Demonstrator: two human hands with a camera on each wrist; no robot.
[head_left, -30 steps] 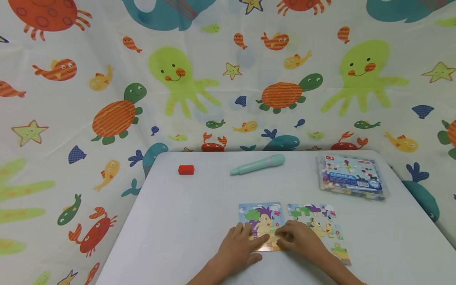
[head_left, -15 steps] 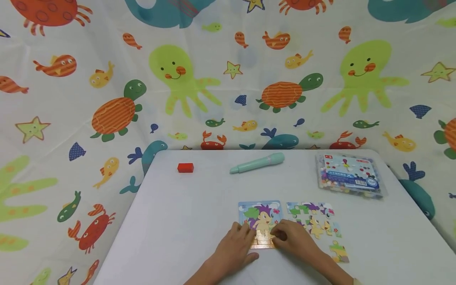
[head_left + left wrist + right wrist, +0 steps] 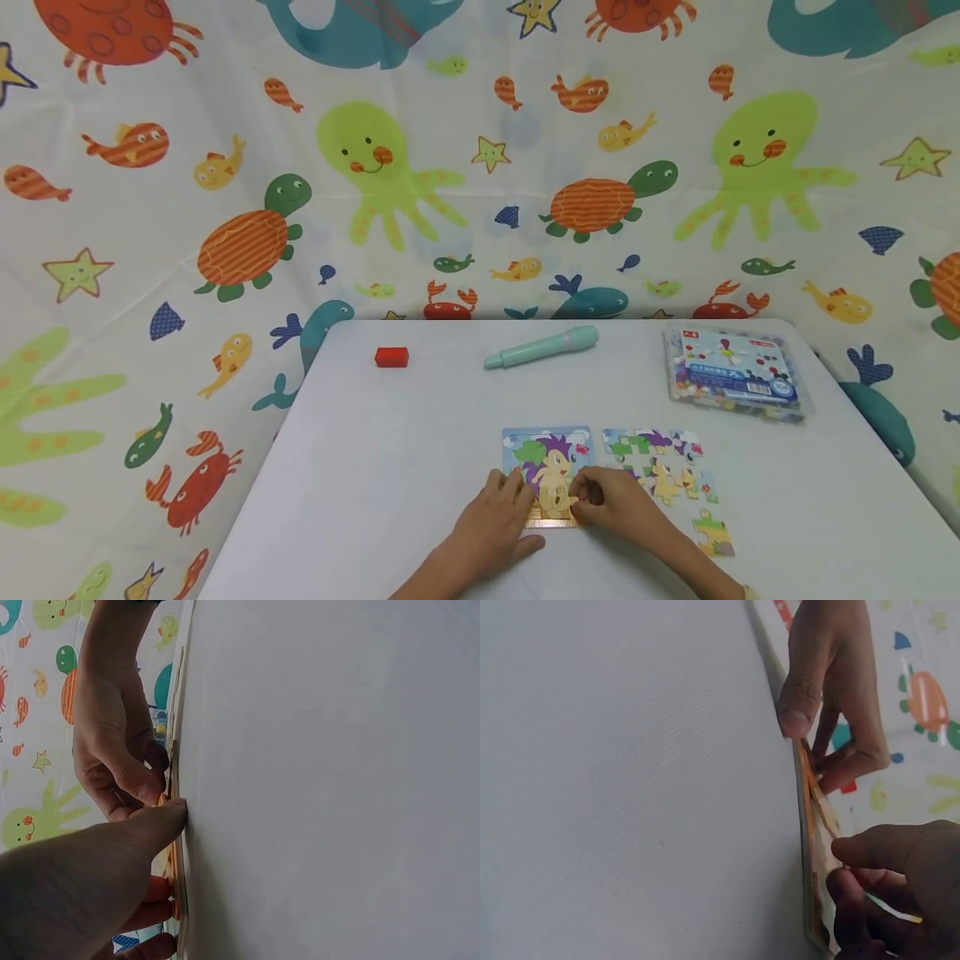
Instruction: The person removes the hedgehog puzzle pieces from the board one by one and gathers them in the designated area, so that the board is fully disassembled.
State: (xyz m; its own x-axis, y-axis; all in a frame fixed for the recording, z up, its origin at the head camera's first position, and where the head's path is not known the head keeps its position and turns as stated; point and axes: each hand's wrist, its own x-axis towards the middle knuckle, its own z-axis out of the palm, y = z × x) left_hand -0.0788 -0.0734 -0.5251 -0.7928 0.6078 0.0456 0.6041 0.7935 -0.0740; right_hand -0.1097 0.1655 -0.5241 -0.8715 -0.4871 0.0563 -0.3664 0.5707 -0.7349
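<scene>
A square jigsaw puzzle (image 3: 558,442) with a purple-haired cartoon hedgehog lies on the white table. My left hand (image 3: 495,521) rests at the puzzle's left edge, its fingertips on the board and its thumb near the front edge. In the right wrist view, my right hand (image 3: 900,889) pinches a thin puzzle piece (image 3: 823,810) between thumb and finger, tilted above the board (image 3: 807,847). From the head, that same right hand (image 3: 615,504) covers the puzzle's lower right corner. Loose puzzle pieces (image 3: 663,479) are spread just right of the board, partly behind the right hand.
Toward the back of the table (image 3: 375,450) lie a red block (image 3: 392,357) and a mint-green pen-shaped thing (image 3: 542,347). A clear plastic box (image 3: 738,372) of small coloured parts stands at the back right. A sea-animal cloth (image 3: 465,200) hangs behind.
My left index finger has drawn back from the middle of the puzzle toward its left edge. The pinched piece now shows tilted over the lower part, while my right hand has shifted slightly left.
</scene>
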